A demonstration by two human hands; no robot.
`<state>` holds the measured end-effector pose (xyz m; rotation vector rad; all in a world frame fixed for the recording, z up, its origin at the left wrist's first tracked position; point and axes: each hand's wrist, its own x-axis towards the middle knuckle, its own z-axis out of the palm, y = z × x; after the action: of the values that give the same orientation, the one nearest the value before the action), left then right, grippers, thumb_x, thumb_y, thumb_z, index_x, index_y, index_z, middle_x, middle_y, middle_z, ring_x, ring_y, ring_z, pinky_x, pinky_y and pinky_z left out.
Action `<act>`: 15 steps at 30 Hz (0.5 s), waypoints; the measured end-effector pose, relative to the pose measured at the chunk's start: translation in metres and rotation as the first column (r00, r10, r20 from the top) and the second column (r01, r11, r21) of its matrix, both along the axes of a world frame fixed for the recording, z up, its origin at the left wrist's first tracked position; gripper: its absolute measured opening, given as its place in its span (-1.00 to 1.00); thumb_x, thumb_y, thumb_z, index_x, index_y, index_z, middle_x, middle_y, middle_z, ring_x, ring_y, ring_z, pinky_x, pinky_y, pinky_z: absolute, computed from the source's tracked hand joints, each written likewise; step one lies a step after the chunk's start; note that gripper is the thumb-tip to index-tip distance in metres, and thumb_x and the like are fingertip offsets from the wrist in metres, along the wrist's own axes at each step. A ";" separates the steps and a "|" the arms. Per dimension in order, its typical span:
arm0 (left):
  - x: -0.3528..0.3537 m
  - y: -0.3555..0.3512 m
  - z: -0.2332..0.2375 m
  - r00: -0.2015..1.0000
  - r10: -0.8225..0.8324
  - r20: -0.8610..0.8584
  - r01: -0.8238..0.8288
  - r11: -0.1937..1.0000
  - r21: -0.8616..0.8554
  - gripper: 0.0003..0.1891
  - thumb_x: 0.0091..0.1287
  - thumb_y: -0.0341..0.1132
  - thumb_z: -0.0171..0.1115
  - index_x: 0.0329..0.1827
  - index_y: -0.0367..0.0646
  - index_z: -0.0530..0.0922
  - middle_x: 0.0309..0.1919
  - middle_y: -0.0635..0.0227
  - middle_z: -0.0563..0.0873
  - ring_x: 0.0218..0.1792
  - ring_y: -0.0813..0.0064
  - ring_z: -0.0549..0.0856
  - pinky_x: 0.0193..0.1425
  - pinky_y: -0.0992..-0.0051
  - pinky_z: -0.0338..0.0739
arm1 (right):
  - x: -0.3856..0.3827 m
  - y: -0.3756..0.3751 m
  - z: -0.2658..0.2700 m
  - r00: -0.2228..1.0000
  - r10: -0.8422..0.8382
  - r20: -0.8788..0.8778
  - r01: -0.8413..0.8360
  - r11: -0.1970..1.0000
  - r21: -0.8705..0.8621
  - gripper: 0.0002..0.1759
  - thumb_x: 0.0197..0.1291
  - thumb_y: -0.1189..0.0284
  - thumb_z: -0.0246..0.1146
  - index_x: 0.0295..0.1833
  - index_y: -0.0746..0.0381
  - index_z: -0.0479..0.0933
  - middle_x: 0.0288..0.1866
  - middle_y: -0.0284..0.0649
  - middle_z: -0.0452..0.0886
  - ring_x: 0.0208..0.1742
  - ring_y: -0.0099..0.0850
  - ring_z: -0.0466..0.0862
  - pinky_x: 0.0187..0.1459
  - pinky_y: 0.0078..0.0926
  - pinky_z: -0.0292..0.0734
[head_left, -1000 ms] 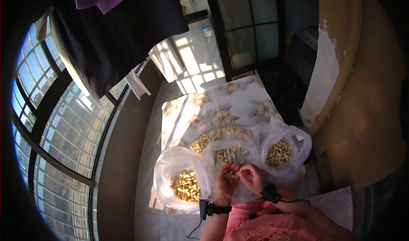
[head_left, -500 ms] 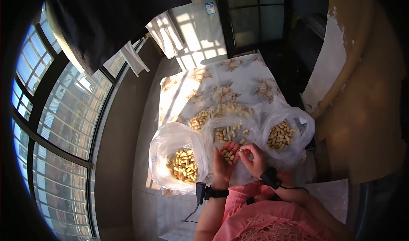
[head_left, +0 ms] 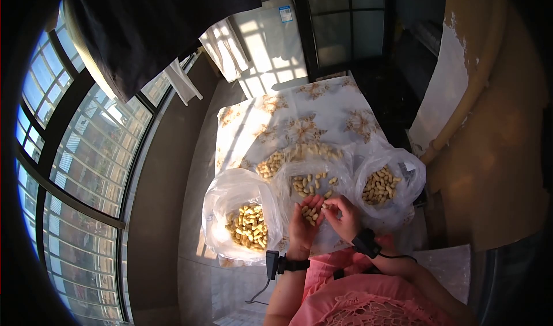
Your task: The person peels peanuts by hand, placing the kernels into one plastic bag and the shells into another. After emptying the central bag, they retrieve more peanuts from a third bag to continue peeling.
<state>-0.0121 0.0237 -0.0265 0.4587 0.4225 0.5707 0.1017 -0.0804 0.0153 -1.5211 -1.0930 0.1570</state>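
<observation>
Cupped palm up, my left hand (head_left: 300, 228) holds several unshelled peanuts (head_left: 311, 213). Close beside it, my right hand (head_left: 344, 218) pinches a single peanut (head_left: 326, 205) between thumb and fingertips. Just beyond both hands lies a middle plastic bag (head_left: 282, 182) with peanuts (head_left: 314, 182) spread in it. To the left stands an open plastic bag (head_left: 214, 211) with a sunlit heap of peanuts (head_left: 249, 226). On the right is another open bag (head_left: 412, 179) of peanuts (head_left: 380, 185).
A flowered cloth (head_left: 340, 101) covers the table. More peanuts (head_left: 271, 166) lie behind the middle bag. Barred windows (head_left: 92, 153) line the left side, and dark clothing (head_left: 155, 32) hangs above. A pale fridge-like cabinet (head_left: 273, 44) stands beyond the table.
Both hands stay almost in place, the left still cupping peanuts and the right still pinching one. The view has shifted very slightly.
</observation>
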 end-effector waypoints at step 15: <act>0.000 0.000 -0.005 0.999 0.010 -0.042 -0.007 0.996 0.085 -0.52 0.67 -0.03 -0.11 0.40 -0.20 0.43 0.36 0.15 0.59 0.29 0.23 0.63 0.35 0.23 0.58 | 0.001 -0.001 -0.001 0.997 0.053 -0.050 -0.055 0.998 -0.040 -0.68 0.40 0.48 0.28 0.22 0.23 0.54 -0.02 -0.07 0.70 -0.16 -0.20 0.77 -0.22 -0.38 0.65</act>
<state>-0.0119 0.0239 -0.0312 0.5515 0.4425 0.5895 0.1024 -0.0815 0.0140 -1.5180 -1.0986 0.2541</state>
